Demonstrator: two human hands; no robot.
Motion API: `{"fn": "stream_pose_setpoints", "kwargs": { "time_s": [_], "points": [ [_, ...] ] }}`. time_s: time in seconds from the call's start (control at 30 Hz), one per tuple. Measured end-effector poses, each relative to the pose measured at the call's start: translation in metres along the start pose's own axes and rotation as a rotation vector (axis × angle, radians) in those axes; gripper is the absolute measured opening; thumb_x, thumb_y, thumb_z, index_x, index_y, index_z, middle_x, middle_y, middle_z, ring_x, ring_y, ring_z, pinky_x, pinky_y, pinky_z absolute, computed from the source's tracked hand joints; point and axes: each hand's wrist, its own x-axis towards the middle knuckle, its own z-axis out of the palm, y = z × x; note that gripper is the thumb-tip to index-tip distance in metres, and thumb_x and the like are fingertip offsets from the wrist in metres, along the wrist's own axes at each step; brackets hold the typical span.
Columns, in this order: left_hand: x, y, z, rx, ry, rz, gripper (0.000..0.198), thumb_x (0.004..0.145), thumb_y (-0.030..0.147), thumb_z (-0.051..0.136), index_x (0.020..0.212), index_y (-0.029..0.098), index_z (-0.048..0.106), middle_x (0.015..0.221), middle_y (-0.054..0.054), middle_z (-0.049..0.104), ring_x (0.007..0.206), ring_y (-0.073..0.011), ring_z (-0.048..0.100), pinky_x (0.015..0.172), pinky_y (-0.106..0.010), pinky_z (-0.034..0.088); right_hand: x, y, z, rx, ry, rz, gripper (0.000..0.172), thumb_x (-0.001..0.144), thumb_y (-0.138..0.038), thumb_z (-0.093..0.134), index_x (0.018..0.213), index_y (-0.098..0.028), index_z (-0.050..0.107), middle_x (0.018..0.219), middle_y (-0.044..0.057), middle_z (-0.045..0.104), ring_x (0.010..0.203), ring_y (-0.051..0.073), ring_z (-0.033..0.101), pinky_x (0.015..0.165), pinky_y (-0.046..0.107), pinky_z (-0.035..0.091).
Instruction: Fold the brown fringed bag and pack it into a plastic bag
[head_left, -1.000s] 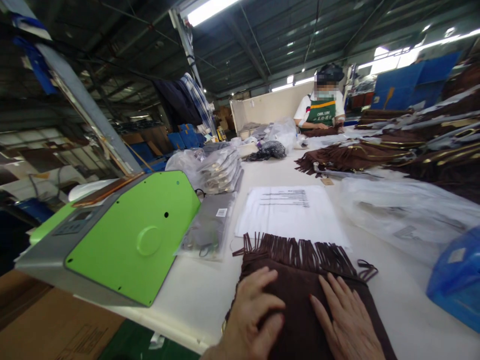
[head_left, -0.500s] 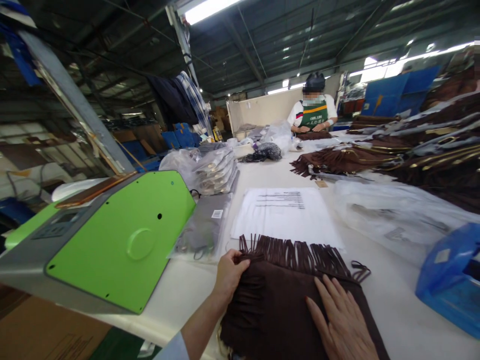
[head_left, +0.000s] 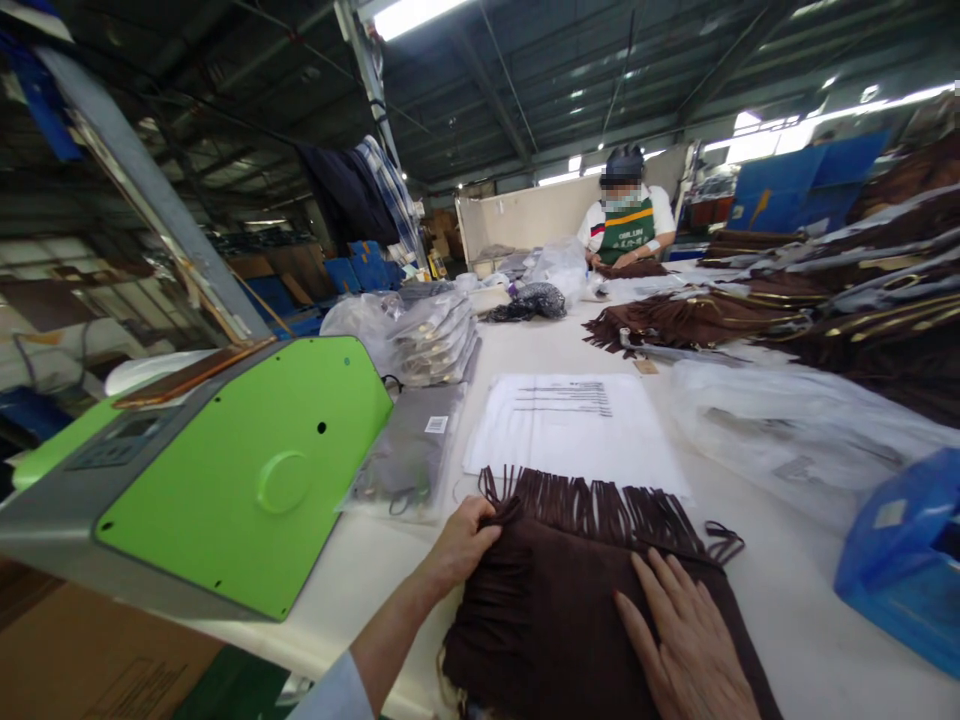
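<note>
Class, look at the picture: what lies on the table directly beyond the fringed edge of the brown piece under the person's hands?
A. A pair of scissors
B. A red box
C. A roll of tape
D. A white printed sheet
D: the white printed sheet lies flat just past the fringe of the brown fringed piece, which the left hand and right hand touch.

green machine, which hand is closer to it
Left. The left hand grips the far left corner of the brown fringed piece, on the side where the green machine stands. The right hand lies flat on the piece's right part, farther from it.
</note>
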Motion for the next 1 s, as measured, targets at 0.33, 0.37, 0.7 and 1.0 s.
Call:
{"fn": "stream_pose_setpoints", "kwargs": {
  "time_s": [0.33,0.37,0.7,1.0],
  "points": [
    [-0.020,0.035,0.021,0.284,-0.117,-0.066,0.009,0.072,0.022,0.055,0.074,0.013,0.056,0.144,-0.018,0.024,0.132,-0.0330,0.026,0.109,-0.043,0.021,-0.002,-0.002,0.002,-0.007,0.005,0.013,0.036,0.077,-0.007,0.035,0.094,-0.020,0.064,0.110,0.021,0.059,0.133,0.040,0.018,0.080,0.053,0.042],
    [-0.023,0.038,0.026,0.319,-0.104,-0.066,0.008,0.073,0.019,0.054,0.077,0.012,0.056,0.146,-0.020,0.020,0.135,-0.0342,0.017,0.111,-0.046,0.014,-0.002,-0.002,0.002,-0.006,0.007,0.016,0.036,0.077,-0.008,0.035,0.094,-0.021,0.064,0.110,0.020,0.059,0.133,0.039,0.019,0.081,0.053,0.041],
    [-0.031,0.047,0.063,0.926,0.038,0.511,0.023,0.079,0.007,0.041,0.092,0.004,0.060,0.141,-0.029,0.027,0.134,-0.0371,0.017,0.105,-0.064,0.020,-0.006,-0.001,0.006,-0.049,-0.039,-0.001,0.036,0.080,-0.014,0.033,0.093,-0.025,0.065,0.109,0.013,0.063,0.112,0.035,0.049,0.081,0.049,0.040],
    [-0.019,0.044,0.013,0.231,0.221,0.346,0.024,0.083,0.028,0.042,0.096,0.018,0.059,0.110,-0.012,0.061,0.109,-0.0231,0.052,0.101,-0.041,0.036,-0.006,0.056,-0.029,0.497,-0.240,0.876,0.052,0.082,-0.051,0.042,0.120,-0.017,0.052,0.128,0.012,0.053,0.116,0.028,0.051,0.099,0.048,0.041]
  ]
}}
